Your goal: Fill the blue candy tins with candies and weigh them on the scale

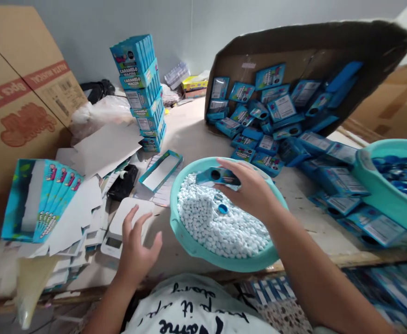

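My right hand (248, 188) grips a small blue candy box (215, 176), held tilted over a turquoise tub (177, 229). White round candies (238, 239) fill much of the tub, and a small blue cap (223, 209) lies on top of them. My left hand (137, 246) has its fingers spread, empty, over the near edge of a white kitchen scale (138, 207). Just beyond the scale lies an open, shallow blue display tray (161, 171), and a black device (123, 182) is beside it.
Blue boxes (280, 109) spill from a tipped cardboard carton (293, 46) at the back right. A second turquoise tub (370, 160) holds blue caps (401, 174). Stacked display boxes (147, 93) stand at the back. Cardboard sheets (102, 144) and a large carton (18, 79) occupy the left.
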Demonstrator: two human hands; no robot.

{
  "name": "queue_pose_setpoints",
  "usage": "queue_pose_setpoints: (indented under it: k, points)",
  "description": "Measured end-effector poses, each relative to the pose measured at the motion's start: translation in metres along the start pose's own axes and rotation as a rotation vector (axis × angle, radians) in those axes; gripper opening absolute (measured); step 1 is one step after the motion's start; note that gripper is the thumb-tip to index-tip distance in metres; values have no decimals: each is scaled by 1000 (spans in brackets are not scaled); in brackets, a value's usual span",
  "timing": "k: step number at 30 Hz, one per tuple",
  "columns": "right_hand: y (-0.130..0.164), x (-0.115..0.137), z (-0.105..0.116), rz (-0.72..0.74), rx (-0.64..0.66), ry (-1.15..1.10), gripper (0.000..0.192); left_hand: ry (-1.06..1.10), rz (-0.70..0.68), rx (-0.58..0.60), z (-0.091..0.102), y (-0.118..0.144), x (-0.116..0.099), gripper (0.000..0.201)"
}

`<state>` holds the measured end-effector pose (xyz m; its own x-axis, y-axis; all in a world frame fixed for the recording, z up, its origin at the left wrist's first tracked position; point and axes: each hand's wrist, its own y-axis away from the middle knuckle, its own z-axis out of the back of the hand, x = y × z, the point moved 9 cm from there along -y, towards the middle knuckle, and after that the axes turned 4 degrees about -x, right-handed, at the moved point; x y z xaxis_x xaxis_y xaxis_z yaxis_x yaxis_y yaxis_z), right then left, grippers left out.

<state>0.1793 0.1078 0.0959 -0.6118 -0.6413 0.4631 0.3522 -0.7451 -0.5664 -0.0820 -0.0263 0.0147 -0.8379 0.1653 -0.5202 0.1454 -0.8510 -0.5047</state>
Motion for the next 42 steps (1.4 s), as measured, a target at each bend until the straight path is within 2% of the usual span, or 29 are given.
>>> queue_pose_setpoints:
  k: [2, 3, 4, 5, 7, 9, 10, 12, 14, 16, 19, 24, 29, 33, 37, 42]
  points:
    - [-1, 26, -4, 31, 63, -121, 62, 249, -12, -32, -8, -30, -32, 69]
    - [-1, 34, -7, 33, 97, -188, 65, 347, -8, 6, -19, -46, -47, 81]
    - [-1, 38, -8, 29, 123, -254, 67, 429, 1, 90, -36, -60, -62, 81]
    - [-1, 37, -8, 15, 130, -317, 70, 500, 42, 161, -51, -72, -72, 70]
    - [0, 16, -4, -64, 106, -419, 80, 631, 164, 258, -80, -89, -81, 47]
    - [7, -21, 0, -216, 78, -433, 87, 743, 270, 254, -95, -96, -80, 38]
    - [13, -39, -2, -295, 105, -388, 84, 776, 301, 234, -99, -97, -78, 38]
    - [28, -57, -18, -360, 287, -233, 70, 785, 326, 195, -102, -96, -71, 37]
    - [42, -56, -39, -318, 509, -61, 55, 754, 312, 186, -102, -94, -66, 36]
    - [49, -46, -55, -261, 627, 49, 43, 725, 284, 190, -100, -92, -64, 36]
    - [47, -36, -62, -236, 641, 93, 30, 690, 253, 198, -97, -90, -65, 35]
    - [44, -38, -56, -230, 610, 89, 19, 709, 257, 167, -95, -88, -66, 35]
    - [45, -43, -48, -243, 529, 63, 19, 774, 272, 169, -97, -87, -65, 35]
    - [47, -52, -46, -283, 487, 48, 27, 791, 272, 189, -99, -87, -66, 34]
    - [48, -56, -49, -291, 508, 34, 33, 787, 278, 219, -101, -86, -68, 34]
    - [46, -55, -52, -293, 560, 33, 27, 786, 281, 228, -101, -86, -68, 35]
